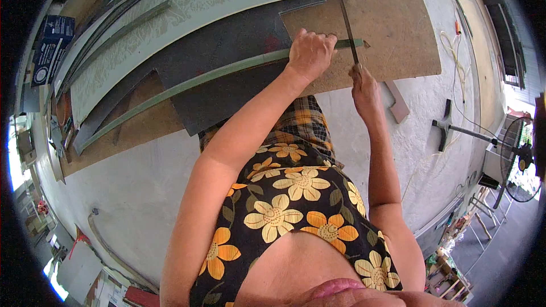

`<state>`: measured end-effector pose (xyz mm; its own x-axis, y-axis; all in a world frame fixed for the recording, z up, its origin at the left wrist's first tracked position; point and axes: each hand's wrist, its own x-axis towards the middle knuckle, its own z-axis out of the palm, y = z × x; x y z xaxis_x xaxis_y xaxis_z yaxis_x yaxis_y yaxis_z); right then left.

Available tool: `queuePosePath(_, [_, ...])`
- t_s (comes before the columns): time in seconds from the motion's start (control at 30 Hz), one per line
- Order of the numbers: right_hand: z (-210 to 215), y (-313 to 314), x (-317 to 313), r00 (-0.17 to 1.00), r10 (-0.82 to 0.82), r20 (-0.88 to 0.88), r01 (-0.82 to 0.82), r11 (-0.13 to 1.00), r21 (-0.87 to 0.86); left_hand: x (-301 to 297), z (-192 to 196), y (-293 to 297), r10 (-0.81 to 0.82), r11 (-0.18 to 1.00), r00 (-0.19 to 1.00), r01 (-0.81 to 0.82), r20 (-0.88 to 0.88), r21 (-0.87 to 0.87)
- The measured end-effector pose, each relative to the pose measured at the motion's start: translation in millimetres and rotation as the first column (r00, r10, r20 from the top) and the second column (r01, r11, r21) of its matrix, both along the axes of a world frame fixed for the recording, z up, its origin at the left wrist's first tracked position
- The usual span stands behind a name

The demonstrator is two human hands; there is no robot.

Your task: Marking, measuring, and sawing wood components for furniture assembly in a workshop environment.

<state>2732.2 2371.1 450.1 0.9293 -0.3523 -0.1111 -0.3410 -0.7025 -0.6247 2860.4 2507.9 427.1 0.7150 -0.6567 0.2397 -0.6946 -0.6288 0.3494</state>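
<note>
at the brown board [404, 34], left hand [311, 55] tight round green strip [227, 71], right hand [365, 86] round dark bar [349, 31]

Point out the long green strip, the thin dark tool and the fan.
Long green strip [227, 72]: head view, on its middle stretch.
Thin dark tool [349, 27]: head view, midway along its blade.
Fan [522, 162]: head view, on its hub.

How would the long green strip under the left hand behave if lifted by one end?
The long green strip might sag somewhat, being so slender for its length. It seems unlikely to roll, since its sides look flat.
</note>
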Motion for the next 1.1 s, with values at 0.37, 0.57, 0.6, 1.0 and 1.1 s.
queuePosePath(0.37, [7.6,-0.9,29.6,0.999,-0.024,-0.049,0.025,1.000,0.015,1.1,3.5,0.2,-0.014,1.000,1.000,0.014,-0.001,0.004])
queuePosePath(0.57, [1.5,2.6,-7.1,1.000,-0.027,-0.007,0.028,0.997,0.068,0.5,2.1,0.5,-0.010,1.000,1.000,0.010,-0.004,0.002])
queuePosePath(0.6, [1.3,3.4,-12.9,0.999,-0.047,0.000,0.046,0.993,0.110,0.9,2.4,1.0,-0.012,1.000,1.000,0.012,-0.003,0.020])
queuePosePath(1.0, [-6.8,-5.3,31.8,0.999,-0.035,-0.018,0.036,0.997,0.075,0.5,1.1,-0.2,-0.012,1.000,1.000,0.012,-0.006,-0.017])
queuePosePath(1.1, [6.6,3.1,2.9,0.999,-0.049,0.009,0.048,0.997,0.063,-1.6,6.1,-0.3,-0.017,1.000,0.999,0.018,-0.051,0.023])
